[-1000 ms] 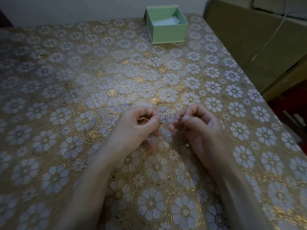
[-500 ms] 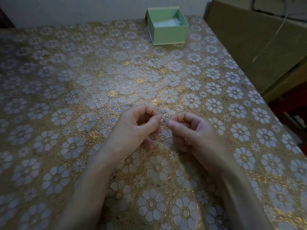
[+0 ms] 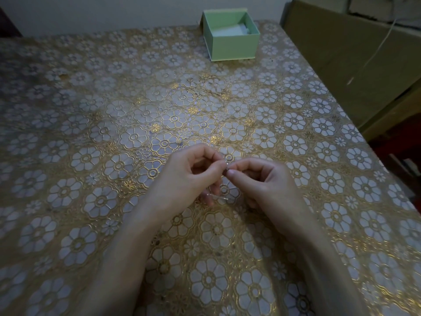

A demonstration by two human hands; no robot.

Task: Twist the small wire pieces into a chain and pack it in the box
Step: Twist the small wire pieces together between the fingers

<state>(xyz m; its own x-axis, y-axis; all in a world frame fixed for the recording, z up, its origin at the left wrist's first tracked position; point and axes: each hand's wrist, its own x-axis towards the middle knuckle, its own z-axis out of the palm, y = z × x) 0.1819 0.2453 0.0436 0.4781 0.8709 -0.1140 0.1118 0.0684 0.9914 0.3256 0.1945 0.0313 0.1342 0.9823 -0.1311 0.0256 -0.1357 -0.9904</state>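
- Tabletop (image 3: 114, 99): gold floral cloth; open green box (image 3: 231, 39) at far edge.
- Left hand (image 3: 186, 179) and right hand (image 3: 262, 181) both pinch the wire chain (image 3: 226, 166) at near centre.
- Wire looks thin, light and easily bent; best held close to the joint.

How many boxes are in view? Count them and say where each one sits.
2. A small green box, open, stands at the table's far edge. A large cardboard box stands beside the table on the right. Others may lie out of view.
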